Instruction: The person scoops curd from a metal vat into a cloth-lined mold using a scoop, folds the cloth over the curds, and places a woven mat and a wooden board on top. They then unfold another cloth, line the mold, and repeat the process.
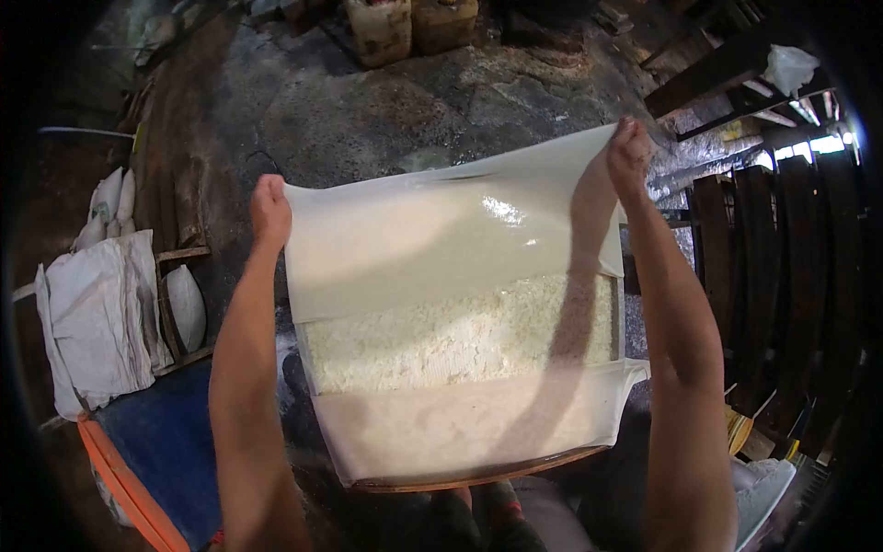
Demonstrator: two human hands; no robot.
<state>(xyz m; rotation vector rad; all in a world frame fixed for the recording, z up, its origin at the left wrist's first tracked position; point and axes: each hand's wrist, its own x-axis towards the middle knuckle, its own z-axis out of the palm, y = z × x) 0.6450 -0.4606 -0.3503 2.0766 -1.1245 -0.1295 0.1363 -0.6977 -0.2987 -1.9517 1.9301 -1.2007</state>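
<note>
A thin, wet, whitish cloth (395,248) is stretched between my two hands over a shallow rectangular frame. My left hand (270,213) grips its far left corner, fingers closed. The far right corner is pinched in my right hand (630,152), held a little higher. Across the middle, a band of pale, crumbly white mass (451,336) shows uncovered. Nearer my body, a folded-over cloth flap (469,419) covers the front part of that mass. A wooden edge (478,476) runs beneath the near side. My right arm casts a shadow over the cloth and the mass.
Stacked white sacks (101,313) lie at the left, above a blue surface (161,451) with an orange edge (129,492). Two dirty yellowish jerrycans (382,32) stand at the back on the wet dark floor (368,110). Dark wooden slats (759,276) line the right side.
</note>
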